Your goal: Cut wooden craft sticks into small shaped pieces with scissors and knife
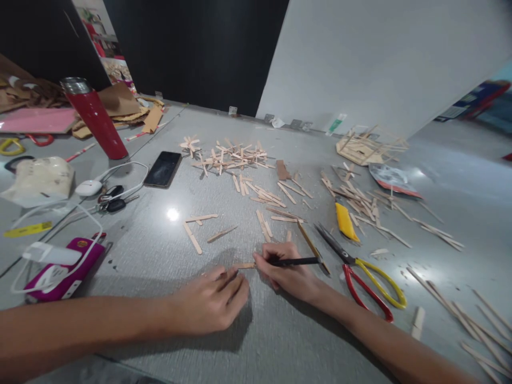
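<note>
Small wooden stick (244, 265) flat on the grey table (280, 330), just in front of both hands and between them. Left hand (212, 305) palm down, fingers curled loosely, fingertips (232, 275) pressing on the near end of the stick; nothing gripped in the fist. Right hand (286, 272) closed in a writing grip around a black pen (298, 261), tip apparently meeting the stick's right end, though the contact point too small to confirm. Just right of that hand, a long dark strip (312, 246) and red-and-yellow scissors (368, 277) lying partly open on the table. Beyond the scissors, a yellow utility knife (344, 221) among scattered sticks. Farther back, a loose pile of craft sticks (232, 156) and, near the wall, a small stick-built frame (362, 145). A few single sticks (192, 237) lying apart, ahead of the left hand. To the left: black phone (162, 169) face up, red flask (96, 118) upright, keys (114, 200) beside a white cable, magenta device (64, 269) at the table's near left edge.
</note>
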`<state>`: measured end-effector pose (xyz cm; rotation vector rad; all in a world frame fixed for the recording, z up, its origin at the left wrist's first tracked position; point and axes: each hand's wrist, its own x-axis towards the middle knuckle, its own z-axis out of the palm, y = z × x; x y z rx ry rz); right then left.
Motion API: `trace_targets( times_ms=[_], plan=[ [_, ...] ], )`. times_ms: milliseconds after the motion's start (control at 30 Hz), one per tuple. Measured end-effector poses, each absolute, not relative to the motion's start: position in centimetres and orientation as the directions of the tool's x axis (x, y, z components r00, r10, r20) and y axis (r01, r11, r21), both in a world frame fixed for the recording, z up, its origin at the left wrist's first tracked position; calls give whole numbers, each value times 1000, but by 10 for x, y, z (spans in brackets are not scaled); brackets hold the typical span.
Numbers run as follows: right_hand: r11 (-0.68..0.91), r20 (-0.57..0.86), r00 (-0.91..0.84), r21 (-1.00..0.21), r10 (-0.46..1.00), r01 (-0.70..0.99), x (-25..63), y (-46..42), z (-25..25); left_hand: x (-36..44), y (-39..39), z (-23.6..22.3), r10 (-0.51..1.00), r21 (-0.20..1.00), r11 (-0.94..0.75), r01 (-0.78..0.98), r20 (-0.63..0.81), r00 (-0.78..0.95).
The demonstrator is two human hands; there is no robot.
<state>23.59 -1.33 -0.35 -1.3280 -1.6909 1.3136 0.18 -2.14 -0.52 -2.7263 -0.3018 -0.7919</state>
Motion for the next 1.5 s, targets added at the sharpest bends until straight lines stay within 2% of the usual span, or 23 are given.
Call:
trace_targets(
  times_ms=[400, 900, 1500],
  plan=[
    [48, -102, -331, -908, 938, 415, 236, -14, 7, 3, -22, -2, 136, -187, -938, 292, 575, 807],
    [-65, -139, -267, -961, 954, 270, 235, -12, -4, 2, -22, -5, 139, -190, -940, 282, 543, 828],
    [-69, -146, -274, -960, 951, 272, 235, -12, 4, 3, -22, -3, 136, -179, -942, 285, 572, 809]
  ],
)
